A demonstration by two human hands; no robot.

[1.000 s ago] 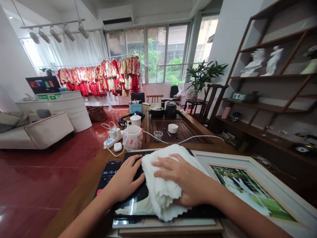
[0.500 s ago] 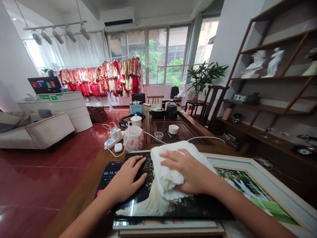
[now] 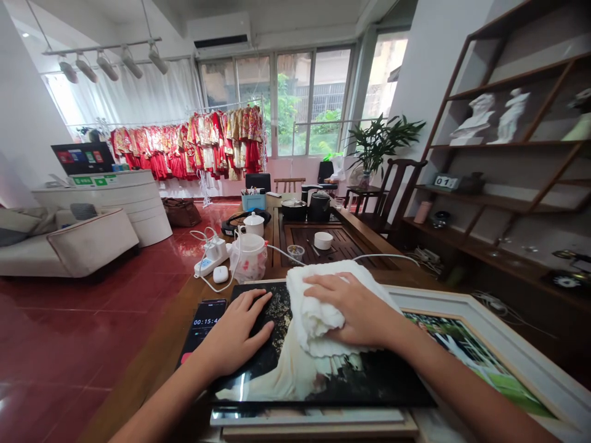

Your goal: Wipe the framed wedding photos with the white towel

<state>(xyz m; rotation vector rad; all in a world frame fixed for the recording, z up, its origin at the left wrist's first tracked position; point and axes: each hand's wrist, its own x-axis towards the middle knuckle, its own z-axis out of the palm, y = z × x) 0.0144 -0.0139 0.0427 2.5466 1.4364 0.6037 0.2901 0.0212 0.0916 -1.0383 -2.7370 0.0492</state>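
A glossy dark photo panel (image 3: 277, 387) showing a pale dress lies flat on a stack of other frames, near the table's front edge. My left hand (image 3: 240, 329) rests on its left side, fingers spread and holding nothing. On the panel's upper right sits a bunched white towel (image 3: 318, 314). My right hand (image 3: 353, 311) grips the towel from above, fingers curled over its folds and pressing it against the glossy surface. The towel and my hand hide part of the picture.
Left of the panel lies a phone (image 3: 203, 326) running a timer. A white-bordered framed photo (image 3: 480, 357) lies on the right. Beyond stand a power strip (image 3: 210, 261), a plastic-wrapped container (image 3: 249, 255), a lidded white cup (image 3: 253, 224) and a tea tray (image 3: 300, 237) with a white bowl (image 3: 323, 240).
My right hand and the towel have shifted slightly up and to the right, showing more of the panel's lower part. My left hand has stayed in place.
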